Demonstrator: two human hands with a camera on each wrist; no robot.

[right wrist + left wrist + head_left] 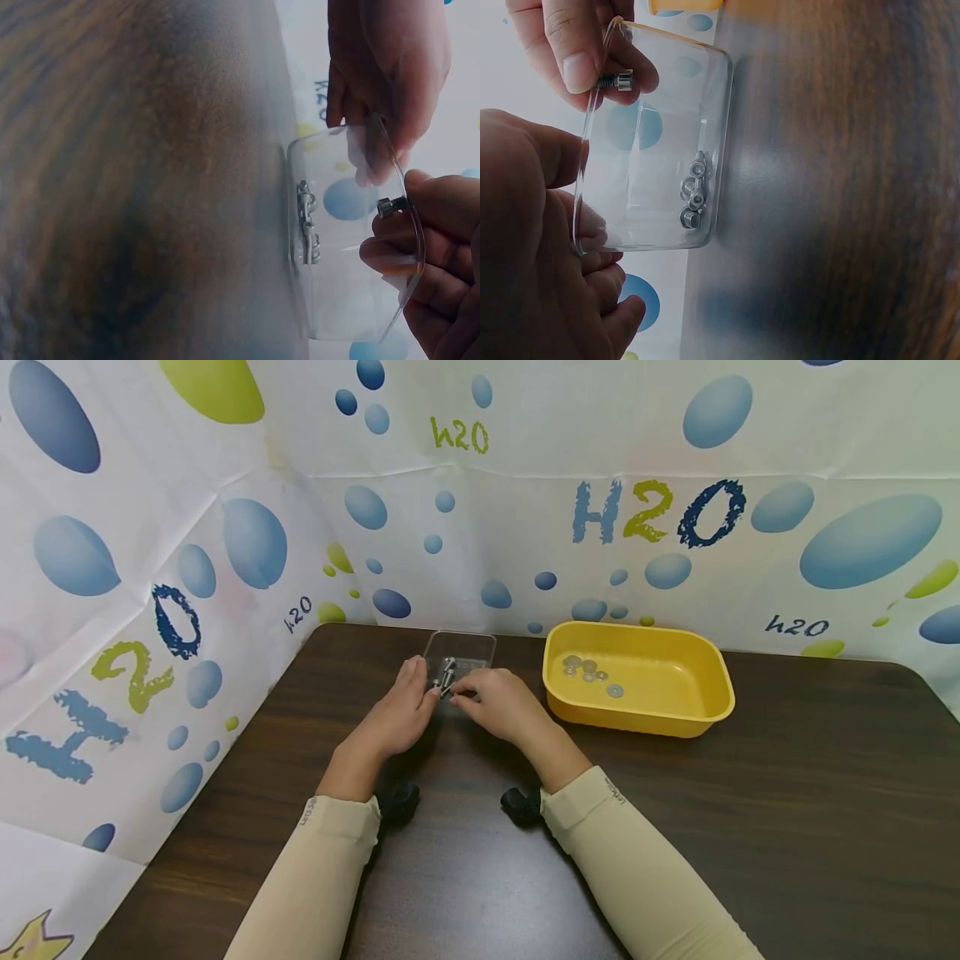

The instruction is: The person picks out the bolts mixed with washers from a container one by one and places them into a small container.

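Note:
A clear plastic box (480, 648) stands near the table's far edge, with several metal socket-head screws (696, 196) lying on its bottom. My left hand (401, 714) grips the box at its near left corner, thumb and fingers on either side of the wall. Over the near rim, my right hand (502, 702) pinches one socket-head screw (390, 207) between thumb and fingers. The head of this screw points inward over the box in both wrist views, while the fingertips partly cover its dark threaded shank.
To the right of the box stands a yellow plastic basin (637, 720) with several flat metal washers (588, 667) on its bottom. Behind the dark wooden table (810, 793) hangs a white patterned sheet (525, 435). Black devices (401, 803) sit at both wrists.

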